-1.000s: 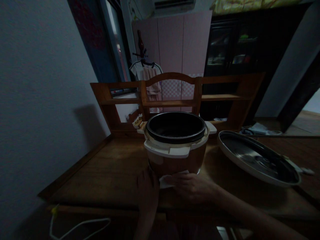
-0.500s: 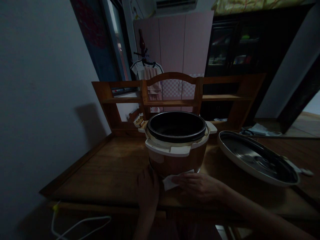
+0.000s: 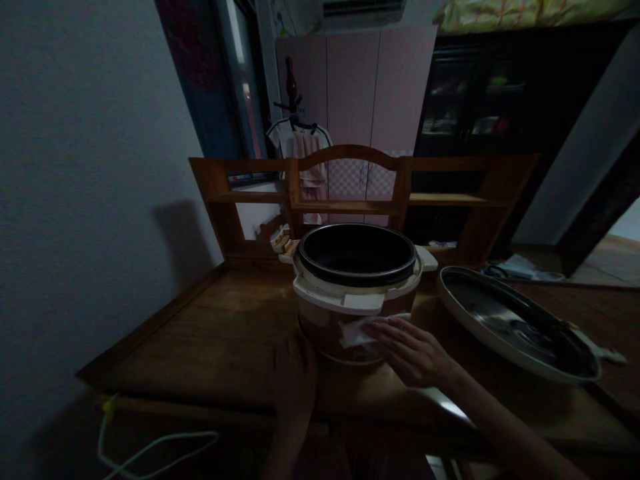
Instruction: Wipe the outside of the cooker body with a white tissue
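A rice cooker (image 3: 320,327) with a brown body and cream rim stands lidless on the wooden desk, its dark inner pot (image 3: 357,257) in place. My right hand (image 3: 407,350) presses a folded white tissue (image 3: 357,331) against the cooker's front, below the latch; the fingers close over the tissue. My left hand (image 3: 295,373) lies flat on the desk by the cooker's lower left front, fingers stretched out and holding nothing. Whether its fingertips touch the base, I cannot tell. The cooker's lid (image 3: 520,327) rests on its back at the right, inner side up.
A wooden shelf rack (image 3: 350,207) rises along the desk's far edge, close behind the cooker. Wooden pieces (image 3: 283,241) sit behind its left handle. A white wall (image 3: 115,200) bounds the left side. A white cord (image 3: 165,440) hangs below the front edge.
My right hand has moved the tissue up from the cooker's base to the middle of its front. My left hand stays on the desk. The view has shifted slightly.
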`<action>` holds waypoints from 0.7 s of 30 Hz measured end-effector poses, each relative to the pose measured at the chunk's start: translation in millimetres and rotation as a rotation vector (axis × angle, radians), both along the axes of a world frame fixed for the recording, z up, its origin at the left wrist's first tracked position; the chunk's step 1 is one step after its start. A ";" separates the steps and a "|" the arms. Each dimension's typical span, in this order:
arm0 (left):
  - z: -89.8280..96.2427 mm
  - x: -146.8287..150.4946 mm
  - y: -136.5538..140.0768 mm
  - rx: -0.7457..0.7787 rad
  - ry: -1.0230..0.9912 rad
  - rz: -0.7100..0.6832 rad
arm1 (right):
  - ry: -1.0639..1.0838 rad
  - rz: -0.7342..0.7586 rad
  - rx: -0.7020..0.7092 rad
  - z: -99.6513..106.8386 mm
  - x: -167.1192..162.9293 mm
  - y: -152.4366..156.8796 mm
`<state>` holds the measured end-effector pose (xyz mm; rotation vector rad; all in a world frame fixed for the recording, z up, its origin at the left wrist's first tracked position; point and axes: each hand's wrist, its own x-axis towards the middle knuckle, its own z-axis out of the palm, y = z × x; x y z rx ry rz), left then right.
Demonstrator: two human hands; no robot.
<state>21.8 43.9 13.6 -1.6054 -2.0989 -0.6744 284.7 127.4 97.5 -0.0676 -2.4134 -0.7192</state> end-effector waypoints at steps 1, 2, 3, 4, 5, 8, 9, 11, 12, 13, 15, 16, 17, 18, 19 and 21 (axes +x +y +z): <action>-0.1 0.2 0.7 -0.003 -0.037 0.003 | 0.013 -0.007 -0.010 -1.4 4.5 1.1; 0.4 0.7 1.6 -0.006 -0.081 0.006 | 0.024 -0.019 -0.027 -3.4 8.6 1.6; 1.3 1.5 2.4 -0.006 -0.124 0.009 | 0.037 -0.035 -0.052 -6.1 12.2 1.3; 2.4 2.3 3.1 -0.002 -0.163 0.014 | 0.056 -0.051 -0.084 -9.2 15.1 0.2; 3.7 3.2 3.5 0.007 -0.192 0.022 | 0.082 -0.069 -0.126 -12.6 17.2 -1.7; 6.5 4.8 3.0 0.028 -0.213 0.033 | 0.225 -0.124 -0.324 -23.9 18.5 -12.0; 6.9 4.9 2.4 0.030 -0.210 0.035 | 0.292 -0.145 -0.413 -27.8 17.3 -16.4; 7.1 4.7 1.4 0.021 -0.185 0.027 | 0.444 -0.201 -0.610 -35.0 12.2 -25.9; 6.9 4.5 1.1 0.016 -0.167 0.021 | 0.532 -0.231 -0.715 -38.1 8.2 -30.7; 6.6 4.4 1.1 0.013 -0.151 0.017 | 0.632 -0.262 -0.825 -40.9 3.3 -35.4; 5.0 4.0 1.5 0.017 -0.134 0.022 | 0.879 -0.298 -1.040 -45.3 -9.1 -44.5; 3.6 3.6 1.8 0.022 -0.136 0.035 | 0.992 -0.320 -1.157 -46.9 -16.1 -48.6; 1.7 3.0 2.0 0.026 -0.135 0.047 | 1.076 -0.335 -1.252 -48.3 -23.2 -52.5; -0.6 2.1 2.1 0.024 -0.120 0.050 | 1.143 -0.346 -1.304 -49.6 -29.9 -55.9; -3.3 1.0 2.0 0.015 -0.086 0.041 | 1.188 -0.349 -1.342 -51.0 -35.9 -58.8; -9.1 -1.7 1.6 -0.015 0.029 0.000 | 1.248 -0.352 -1.377 -54.2 -44.6 -62.8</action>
